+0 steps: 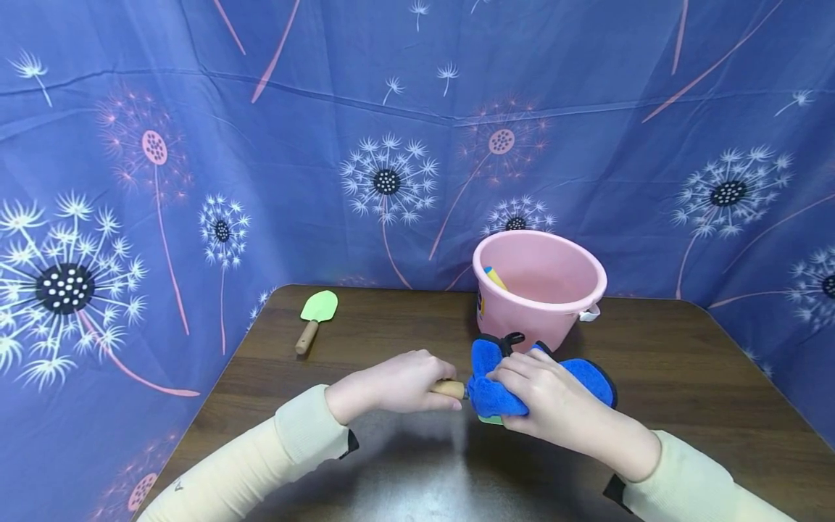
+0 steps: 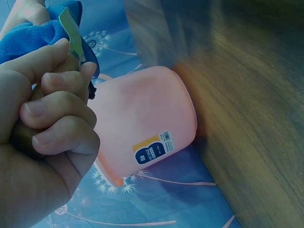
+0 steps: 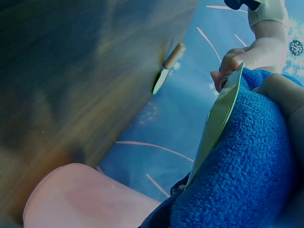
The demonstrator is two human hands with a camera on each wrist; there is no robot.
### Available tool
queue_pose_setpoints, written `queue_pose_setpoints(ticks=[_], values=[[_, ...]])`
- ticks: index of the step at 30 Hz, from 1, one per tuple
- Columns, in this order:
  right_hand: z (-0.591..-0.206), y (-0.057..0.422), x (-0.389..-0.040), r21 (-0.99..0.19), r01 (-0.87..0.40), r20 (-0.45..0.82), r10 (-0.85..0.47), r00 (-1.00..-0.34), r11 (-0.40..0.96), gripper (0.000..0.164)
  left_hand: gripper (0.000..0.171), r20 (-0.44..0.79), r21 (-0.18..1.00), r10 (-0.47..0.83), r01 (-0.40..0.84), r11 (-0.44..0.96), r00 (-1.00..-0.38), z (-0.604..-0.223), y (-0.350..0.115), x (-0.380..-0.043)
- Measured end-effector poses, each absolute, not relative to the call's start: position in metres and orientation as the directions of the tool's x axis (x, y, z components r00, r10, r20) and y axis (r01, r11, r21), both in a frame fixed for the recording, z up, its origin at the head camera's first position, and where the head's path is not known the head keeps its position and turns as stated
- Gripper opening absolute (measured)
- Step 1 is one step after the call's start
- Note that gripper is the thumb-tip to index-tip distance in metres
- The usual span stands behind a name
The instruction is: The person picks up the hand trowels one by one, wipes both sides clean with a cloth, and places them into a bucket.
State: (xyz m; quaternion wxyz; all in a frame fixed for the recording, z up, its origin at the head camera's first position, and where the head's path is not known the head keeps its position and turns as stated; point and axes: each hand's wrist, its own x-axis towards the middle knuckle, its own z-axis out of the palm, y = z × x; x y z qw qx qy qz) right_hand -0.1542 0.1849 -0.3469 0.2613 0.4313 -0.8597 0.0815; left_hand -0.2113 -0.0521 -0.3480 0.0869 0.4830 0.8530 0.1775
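Note:
In the head view my left hand (image 1: 407,380) grips the wooden handle (image 1: 449,389) of a small garden trowel. Its green blade (image 3: 216,121) shows in the right wrist view, lying along a blue cloth (image 3: 247,156). My right hand (image 1: 544,391) grips that cloth, bunched against the blade, so most of the blade is hidden from above. The cloth has a dark edge and a black loop, and part of it hangs out to the right. In the left wrist view, the left fingers (image 2: 61,107) are curled round the handle.
A pink bucket (image 1: 554,319) stands behind the hands, with a yellow and blue item (image 1: 496,278) inside. Another green-bladed trowel (image 1: 308,336) lies at the back left of the brown wooden table (image 1: 385,319). A blue dandelion-print curtain (image 1: 313,145) hangs behind.

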Motion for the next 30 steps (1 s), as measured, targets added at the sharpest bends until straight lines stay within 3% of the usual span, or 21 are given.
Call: queue_pose_setpoints(ticks=[22, 30], values=[[-0.352, 0.195, -0.155, 0.133, -0.788, 0.460, -0.742, -0.488, 0.601, 0.063, 0.021, 0.047, 0.335, 0.856, 0.815, 0.472, -0.515, -0.348, -0.056, -0.212], [-0.351, 0.201, -0.153, 0.145, -0.770, 0.434, -0.739, -0.514, 0.621, 0.066, 0.018, 0.040, 0.331, 0.849, 0.809, 0.486, -0.527, -0.347, -0.062, -0.211]])
